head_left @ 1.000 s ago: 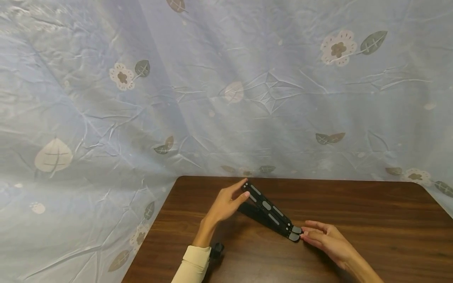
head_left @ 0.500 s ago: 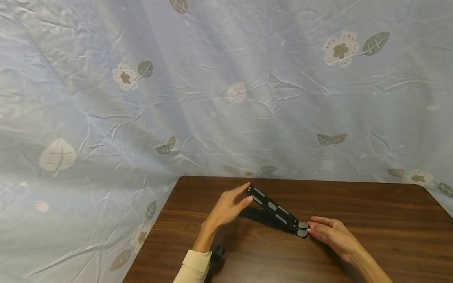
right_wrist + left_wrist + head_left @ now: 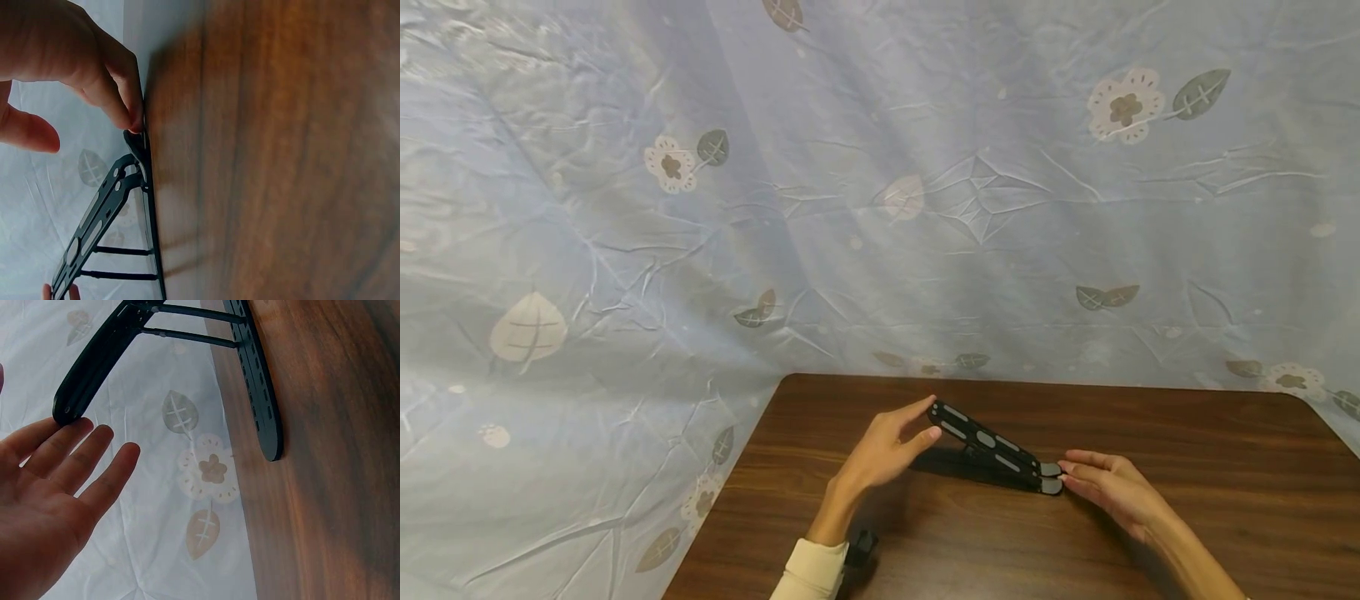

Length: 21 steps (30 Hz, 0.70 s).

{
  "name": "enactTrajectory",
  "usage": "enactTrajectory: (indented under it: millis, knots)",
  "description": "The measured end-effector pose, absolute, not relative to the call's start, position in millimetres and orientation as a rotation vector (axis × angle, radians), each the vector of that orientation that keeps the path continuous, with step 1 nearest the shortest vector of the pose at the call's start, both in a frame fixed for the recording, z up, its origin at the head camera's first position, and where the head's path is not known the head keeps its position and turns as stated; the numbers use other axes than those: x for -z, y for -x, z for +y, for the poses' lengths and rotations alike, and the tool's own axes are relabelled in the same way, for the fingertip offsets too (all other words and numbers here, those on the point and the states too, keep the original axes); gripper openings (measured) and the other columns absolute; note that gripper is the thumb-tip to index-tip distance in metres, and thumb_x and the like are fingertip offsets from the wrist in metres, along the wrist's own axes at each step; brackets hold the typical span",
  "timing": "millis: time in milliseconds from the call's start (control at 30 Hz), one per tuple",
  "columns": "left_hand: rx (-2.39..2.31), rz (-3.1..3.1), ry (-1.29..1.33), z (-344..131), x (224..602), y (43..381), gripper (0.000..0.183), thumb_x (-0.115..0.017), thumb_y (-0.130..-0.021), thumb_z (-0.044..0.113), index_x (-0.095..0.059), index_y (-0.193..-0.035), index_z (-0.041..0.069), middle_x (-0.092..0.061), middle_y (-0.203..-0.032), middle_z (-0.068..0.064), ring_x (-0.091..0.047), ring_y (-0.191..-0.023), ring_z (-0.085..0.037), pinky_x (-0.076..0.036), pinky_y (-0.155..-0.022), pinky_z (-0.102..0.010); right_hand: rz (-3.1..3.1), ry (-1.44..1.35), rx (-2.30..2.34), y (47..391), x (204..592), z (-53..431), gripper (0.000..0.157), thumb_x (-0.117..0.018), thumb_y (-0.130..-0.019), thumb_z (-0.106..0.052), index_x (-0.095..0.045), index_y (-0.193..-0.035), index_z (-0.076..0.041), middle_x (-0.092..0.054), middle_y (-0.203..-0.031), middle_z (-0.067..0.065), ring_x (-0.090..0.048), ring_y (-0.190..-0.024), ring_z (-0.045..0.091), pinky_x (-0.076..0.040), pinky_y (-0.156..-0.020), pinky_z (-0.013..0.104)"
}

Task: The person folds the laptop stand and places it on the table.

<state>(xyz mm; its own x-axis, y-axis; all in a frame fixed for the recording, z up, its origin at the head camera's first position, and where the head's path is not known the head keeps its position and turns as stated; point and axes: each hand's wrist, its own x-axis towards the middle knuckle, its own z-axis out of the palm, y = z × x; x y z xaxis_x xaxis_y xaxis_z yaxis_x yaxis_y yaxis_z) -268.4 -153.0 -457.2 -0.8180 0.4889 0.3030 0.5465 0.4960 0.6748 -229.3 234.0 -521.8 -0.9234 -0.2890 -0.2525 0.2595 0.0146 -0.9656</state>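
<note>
Patterned sheet (image 3: 850, 258): hangs before you
Wooden table (image 3: 1210, 442): below it
Black stand (image 3: 986, 439): on the table, top tilted
Your left hand (image 3: 880, 450): wide, touching the stand's raised end
Your right hand (image 3: 1120, 493): fingertips touching its low end, thumb apart

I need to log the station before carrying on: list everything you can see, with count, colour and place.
Folding laptop stand: one, black with grey pads, on the table, one end raised.
Support struts: two visible, black, between the stand's top and base.
Table: one, brown wood-grain, under the stand.
Printed sheet: pale blue-grey with flowers and leaves, behind and left of the table; count unclear.
Small object: one, black, beside the left cuff; identity unclear.
Sleeve: one plainly visible, cream, left arm.
Left hand: one, bare, at the raised end.
Right hand: one, bare, at the lipped end.
</note>
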Motion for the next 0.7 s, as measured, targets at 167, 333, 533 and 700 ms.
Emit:
enactTrajectory:
  millis: [167, 333, 533, 700]
  knots:
    - [1.227, -2.677, 0.923, -154.8, 457.7, 265.6, 0.061, -0.061, -0.11, 0.041, -0.05, -0.161, 0.01, -0.054, -0.163, -0.009, -0.058, -0.146, -0.029, -0.051, -0.12, -0.05, 1.918, 0.047, 1.951, 234.2, 522.4, 238.0, 0.069, -0.052, -0.114, -0.014, -0.016, -0.159, 0.024, -0.026, -0.166, 0.044, -0.066, -0.124, 0.004, -0.057, -0.11, 0.026]
    - [1.24, -2.687, 0.922, -154.7, 456.3, 263.1, 0.061, -0.061, -0.11, 0.042, -0.05, -0.161, 0.011, -0.053, -0.163, -0.009, -0.059, -0.145, -0.028, -0.052, -0.119, -0.049, 1.935, 0.059, 1.959, 238.1, 523.7, 241.1, 0.067, -0.05, -0.114, -0.012, -0.015, -0.159, 0.024, -0.031, -0.164, 0.043, -0.065, -0.123, 0.002, -0.057, -0.11, 0.026]
    - [1.257, -2.694, 0.905, -154.5, 457.4, 263.5, 0.06, -0.061, -0.11, 0.042, -0.05, -0.161, 0.013, -0.053, -0.164, -0.008, -0.059, -0.145, -0.028, -0.052, -0.119, -0.049, 1.946, 0.027, 1.948, 238.4, 524.7, 240.2, 0.067, -0.052, -0.114, -0.014, -0.019, -0.159, 0.023, -0.035, -0.165, 0.039, -0.065, -0.123, 0.001, -0.057, -0.11, 0.026]
    - [1.253, -2.678, 0.905, -155.2, 458.2, 267.7, 0.059, -0.059, -0.111, 0.04, -0.049, -0.161, 0.01, -0.053, -0.163, -0.011, -0.06, -0.144, -0.031, -0.052, -0.118, -0.052, 1.955, 0.039, 1.918, 232.0, 523.0, 237.8, 0.07, -0.056, -0.113, -0.019, -0.022, -0.159, 0.022, -0.035, -0.164, 0.04, -0.065, -0.125, 0.008, -0.058, -0.11, 0.03]
